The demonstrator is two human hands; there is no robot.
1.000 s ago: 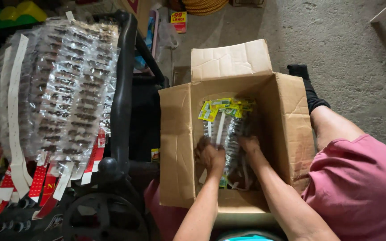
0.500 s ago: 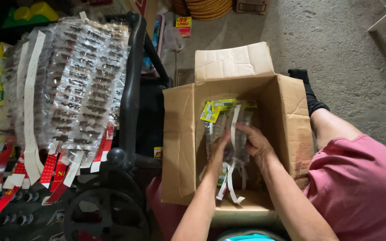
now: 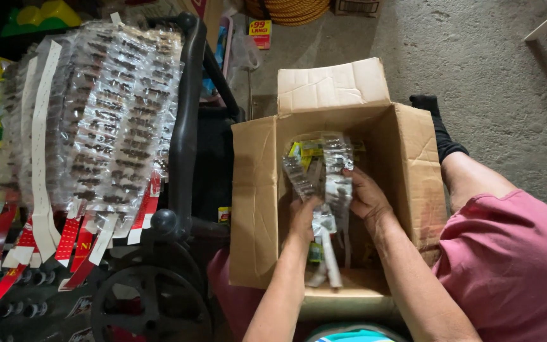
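Since a second ago both hands have risen from the floor of the box (image 3: pixel 254 209), and the clutch of packets (image 3: pixel 324 177) that then lay low and spread inside it now stands lifted toward the middle of the carton, its yellow header cards up near the far wall. In the head view, the only one, the left hand (image 3: pixel 303 218) is closed around the lower part of the clear, strip-like packets, where white tails hang down toward the near wall; the right hand (image 3: pixel 365 196) is curled around the bundle's right side, fingers wrapped over the plastic. The packets sit within the box, clear of its floor so far as can be judged, and held by both hands at once. The step in hand appears to be gathering the strips into one bunch and raising them out of the carton. The next move, by that reading, calls for a firm two-handed hold so the slippery sleeves do not fan apart, and a lift high enough for the dangling tails to pass the cardboard rim. To the left a rack (image 3: pixel 185 126) carries many more strips (image 3: pixel 96 120) of the same clear packaging with red and white tags. A raised flap (image 3: pixel 330 82) stands behind the box on the concrete floor (image 3: pixel 495 76).
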